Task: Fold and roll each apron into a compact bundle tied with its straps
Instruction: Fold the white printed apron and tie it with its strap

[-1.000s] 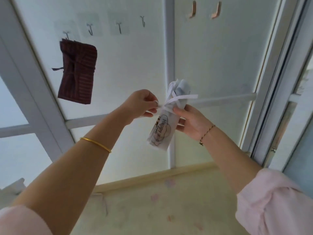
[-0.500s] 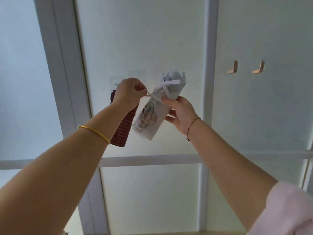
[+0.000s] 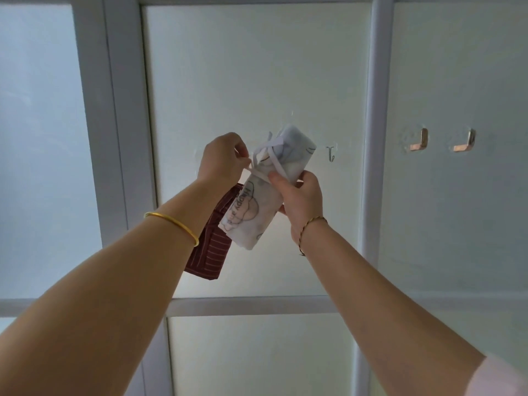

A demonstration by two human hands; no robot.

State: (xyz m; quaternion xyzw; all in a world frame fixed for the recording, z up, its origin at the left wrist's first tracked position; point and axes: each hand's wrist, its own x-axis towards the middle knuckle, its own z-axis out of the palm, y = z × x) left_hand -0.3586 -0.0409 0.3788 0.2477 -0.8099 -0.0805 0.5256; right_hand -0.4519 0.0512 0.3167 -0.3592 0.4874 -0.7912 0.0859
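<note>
A white apron bundle (image 3: 251, 210) with a cartoon print is rolled and tied with white straps (image 3: 270, 158), and it is held up in front of a frosted glass partition. My right hand (image 3: 300, 195) grips the roll around its middle. My left hand (image 3: 221, 157) pinches a loop of the strap at the roll's upper left. A dark red striped apron bundle (image 3: 208, 252) hangs on the partition behind my left wrist, partly hidden by my forearm and the white roll.
A small metal wire hook (image 3: 331, 154) is stuck to the glass just right of the white roll. Two copper-coloured hooks (image 3: 418, 142) (image 3: 464, 144) sit on the panel further right. White frame bars (image 3: 374, 138) divide the panels.
The view has tilted up and shifted right along the partition. Both hands have carried the white roll up to hook height, right of the red bundle; the grips are unchanged.
</note>
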